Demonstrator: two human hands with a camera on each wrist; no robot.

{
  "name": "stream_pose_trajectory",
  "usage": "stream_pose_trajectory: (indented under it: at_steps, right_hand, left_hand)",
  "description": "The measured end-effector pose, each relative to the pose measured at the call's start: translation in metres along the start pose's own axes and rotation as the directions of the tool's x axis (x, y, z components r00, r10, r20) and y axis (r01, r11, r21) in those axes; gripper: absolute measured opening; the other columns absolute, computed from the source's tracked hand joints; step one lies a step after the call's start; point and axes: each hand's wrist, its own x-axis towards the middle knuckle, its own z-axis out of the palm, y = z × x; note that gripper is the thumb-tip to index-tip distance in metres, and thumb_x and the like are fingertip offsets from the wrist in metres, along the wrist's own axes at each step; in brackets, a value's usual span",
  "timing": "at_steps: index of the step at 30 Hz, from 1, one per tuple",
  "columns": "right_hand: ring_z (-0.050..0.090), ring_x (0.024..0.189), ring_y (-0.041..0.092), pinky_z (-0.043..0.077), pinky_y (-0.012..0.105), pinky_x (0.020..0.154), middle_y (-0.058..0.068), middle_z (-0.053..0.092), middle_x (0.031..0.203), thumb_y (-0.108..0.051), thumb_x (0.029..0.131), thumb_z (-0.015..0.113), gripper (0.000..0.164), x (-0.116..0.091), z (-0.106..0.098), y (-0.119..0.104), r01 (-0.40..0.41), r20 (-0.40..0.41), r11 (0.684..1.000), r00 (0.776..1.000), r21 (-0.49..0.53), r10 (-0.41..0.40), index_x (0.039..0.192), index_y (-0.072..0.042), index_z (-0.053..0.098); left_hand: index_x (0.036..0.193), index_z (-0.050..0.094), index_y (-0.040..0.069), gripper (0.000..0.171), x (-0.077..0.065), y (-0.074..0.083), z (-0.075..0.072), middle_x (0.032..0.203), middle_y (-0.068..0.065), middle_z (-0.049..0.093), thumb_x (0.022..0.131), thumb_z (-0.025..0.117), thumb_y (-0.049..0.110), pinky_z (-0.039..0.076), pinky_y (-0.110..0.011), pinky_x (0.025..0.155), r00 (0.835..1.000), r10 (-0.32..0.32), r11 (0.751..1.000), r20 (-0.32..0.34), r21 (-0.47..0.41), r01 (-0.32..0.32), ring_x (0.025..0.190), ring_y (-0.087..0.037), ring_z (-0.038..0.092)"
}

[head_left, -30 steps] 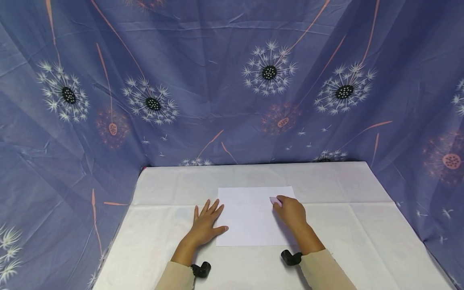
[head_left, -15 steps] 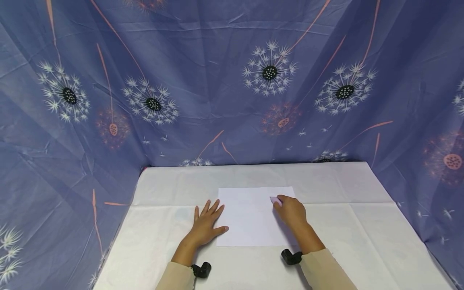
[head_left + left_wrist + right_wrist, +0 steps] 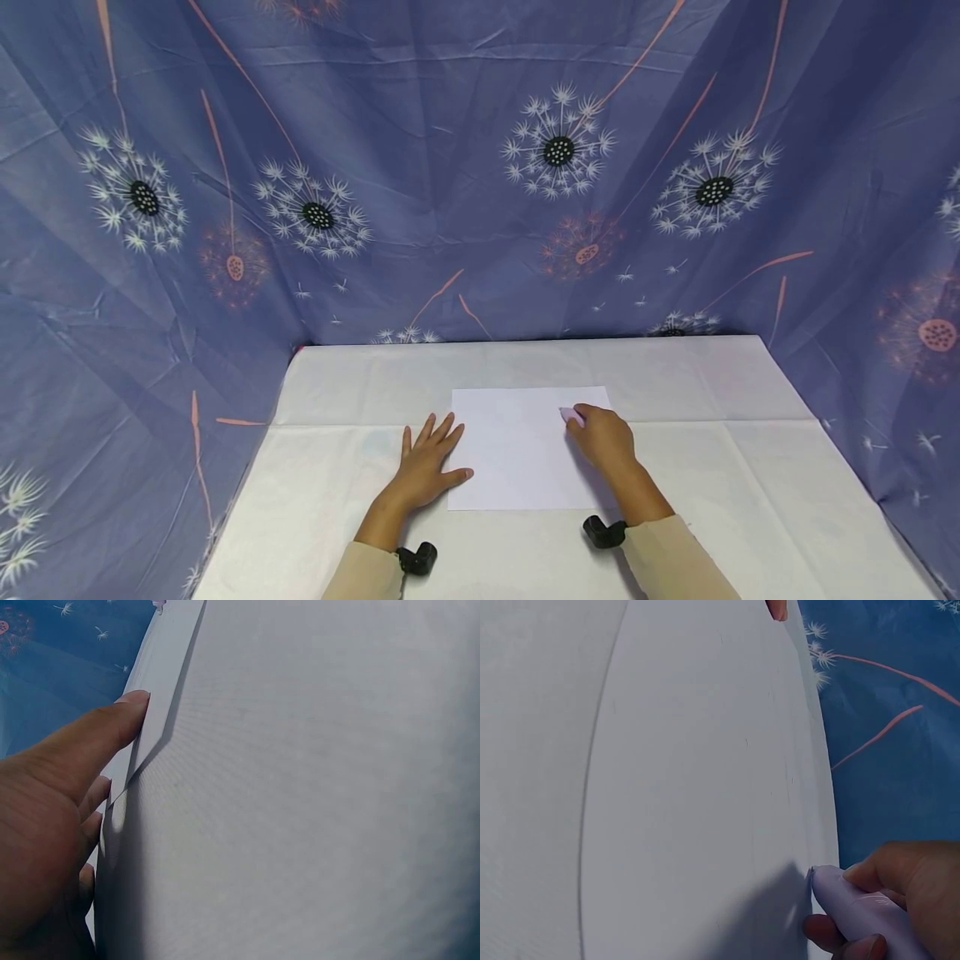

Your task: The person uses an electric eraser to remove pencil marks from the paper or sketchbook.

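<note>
A: What do the hands have, from your end of the feed?

B: Right hand (image 3: 606, 437): fingers curled round a lilac tool (image 3: 864, 906). Pen-like; exact kind I can't tell. Left hand (image 3: 429, 465): grasping nothing, palm down, fingers spread, thumb on the sheet (image 3: 517, 454).

A: Sheet's place?

B: Between the hands, on white cloth (image 3: 727, 500). Left hand overlaps its left edge; right hand is over its right part, toward the far side. Looks longer from hand to hand, though I allow for the slant of the head view.

A: Which relation should I mind?

B: The tool's long axis, I judge. It slopes out of the right hand, tip leading toward the left hand's side and slightly away from the wrists. Tip lies over the sheet, just beside the right fingers, well apart from the left hand. Right hand is clearly the nearer.

A: Tip touching?

B: Can't tell. In the right wrist view, tip and shadow meet or nearly do. I also note faint dark flecks on the sheet between the hands; marks or camera noise, I can't say.
</note>
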Motion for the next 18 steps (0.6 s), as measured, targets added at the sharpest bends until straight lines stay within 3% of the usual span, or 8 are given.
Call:
stream_pose_trajectory:
  at_steps: [8, 18]
  right_hand:
    - [0.068, 0.109, 0.047, 0.055, 0.059, 0.087, 0.023, 0.072, 0.119, -0.025, 0.095, 0.060, 0.039, 0.001, 0.000, 0.000, -0.020, 0.023, 1.000, 1.000, 0.002, 0.020, 0.126, -0.004, 0.070]
    - [0.071, 0.105, 0.043, 0.056, 0.056, 0.083, 0.020, 0.075, 0.115, -0.025, 0.094, 0.063, 0.036, -0.005, 0.007, -0.013, 0.022, 0.027, 1.000, 0.999, 0.017, -0.023, 0.123, -0.006, 0.073]
  left_hand:
    - [0.154, 0.044, 0.013, 0.076, 0.000, 0.000, -0.001, 0.167, -0.010, 0.028, 0.091, 0.070, 0.047, -0.005, -0.073, 0.120, 1.000, 0.001, 1.000, 0.003, -0.003, -0.001, 0.158, -0.042, 0.012]
    - [0.155, 0.043, 0.013, 0.077, 0.001, -0.001, 0.001, 0.168, -0.009, 0.027, 0.091, 0.070, 0.048, -0.005, -0.073, 0.120, 1.000, -0.001, 1.000, 0.009, -0.003, 0.001, 0.158, -0.041, 0.012]
